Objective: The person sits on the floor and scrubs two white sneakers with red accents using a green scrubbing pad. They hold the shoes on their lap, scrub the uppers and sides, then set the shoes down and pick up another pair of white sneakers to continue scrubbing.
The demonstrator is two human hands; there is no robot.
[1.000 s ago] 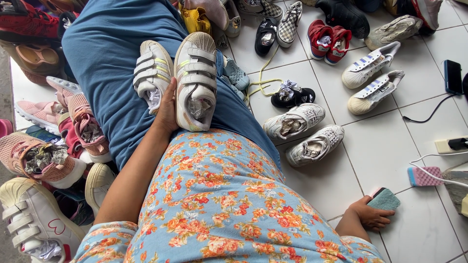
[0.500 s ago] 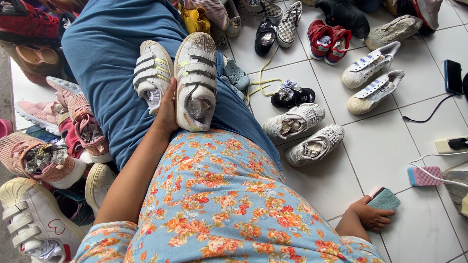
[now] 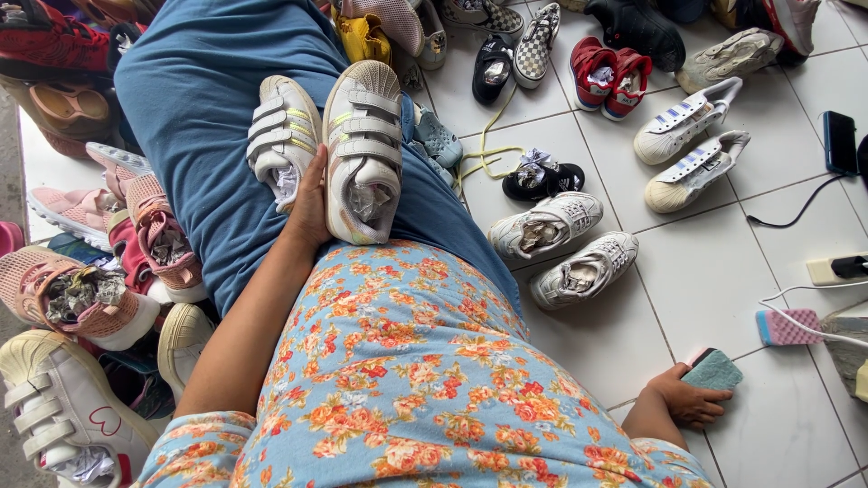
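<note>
I sit on a white tiled floor with my blue-trousered legs stretched out. On my lap my left hand (image 3: 310,203) grips a white strap sneaker (image 3: 364,149) stuffed with paper, held along its inner side. Its twin, a second white strap sneaker (image 3: 281,140), lies just left of that hand on my thigh. Down at the lower right, my right hand (image 3: 689,396) rests on the floor with its fingers over a teal sponge (image 3: 713,370).
Shoes lie all around: pink sneakers (image 3: 86,294) and a white heart-marked shoe (image 3: 63,411) at left, two white lace-ups (image 3: 565,244) by my knee, striped white shoes (image 3: 692,145), red shoes (image 3: 608,74). A phone (image 3: 839,142), cables and a pink brush (image 3: 785,327) lie at right.
</note>
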